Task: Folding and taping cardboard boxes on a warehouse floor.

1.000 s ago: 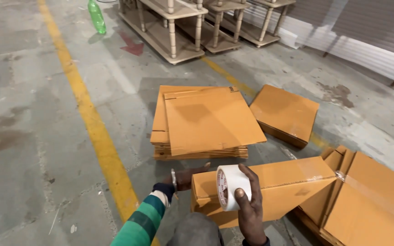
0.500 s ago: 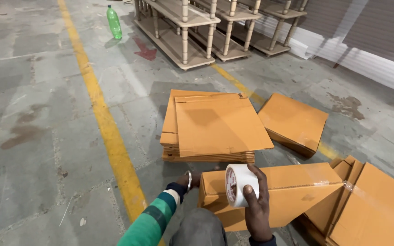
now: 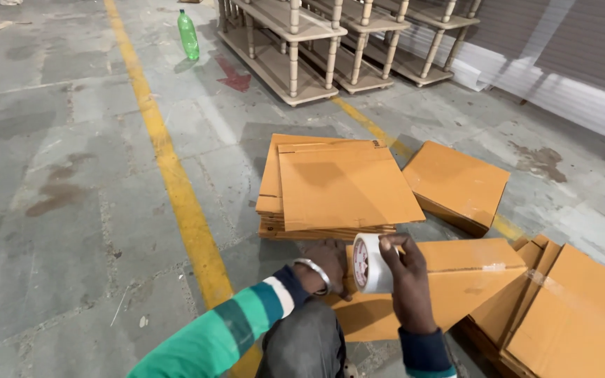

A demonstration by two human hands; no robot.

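The tape roll (image 3: 371,263) stands on edge in the right hand (image 3: 406,280), whose fingers (image 3: 391,244) are clenched over its top rim, likely so that the strip can be drawn off freely. The roll's open core faces left toward the other hand, so its axis runs roughly left to right, and its flat white face is turned to the camera. It hangs just above the near box (image 3: 456,283), a flat brown carton lying under the fingers with its long side running left to right. The left hand (image 3: 327,264), in a striped green sleeve with a metal bangle, rests just left of the roll by the box's edge; whether its fingers grip anything I cannot tell. Beyond the fingers lies a stack of flattened cartons (image 3: 337,185); farther off stand wooden racks (image 3: 295,42) and a green bottle (image 3: 188,35).
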